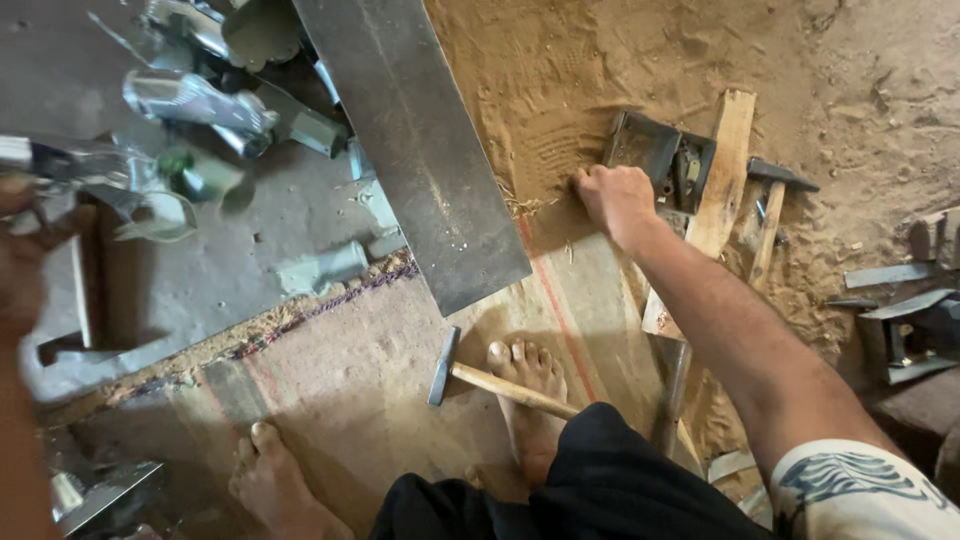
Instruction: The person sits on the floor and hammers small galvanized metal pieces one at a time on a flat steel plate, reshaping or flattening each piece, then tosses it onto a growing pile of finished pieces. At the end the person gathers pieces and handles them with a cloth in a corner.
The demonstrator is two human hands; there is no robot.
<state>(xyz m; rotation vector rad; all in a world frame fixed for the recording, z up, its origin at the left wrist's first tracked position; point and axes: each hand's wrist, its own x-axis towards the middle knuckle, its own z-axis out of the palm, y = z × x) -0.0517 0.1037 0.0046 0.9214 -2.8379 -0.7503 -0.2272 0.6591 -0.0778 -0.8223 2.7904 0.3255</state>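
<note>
One right hand (617, 203) reaching out over the sandy floor (560, 80), fingers curled together and pressing down at the near-left corner of a dark metal box (655, 152), touching its edge; whether anything is pinched inside the fist cannot be told. Box lying on the sand, open compartments upward, leaning against a pale wooden plank (722, 175). Just beyond the plank, a hammer (772, 205) with wooden handle, flat on the sand. Left of the hand, a long grey steel plate (420, 140) slanting across sand and mat. Nearer, a second hammer (480, 378) resting on the worn mat (350, 370), handle touching the toes of a bare foot (530, 400). Far left edge, blurred left hand (22, 250) closed around shiny metal pieces (120, 180). Grey castings (320, 268) scattered on the concrete behind.
</note>
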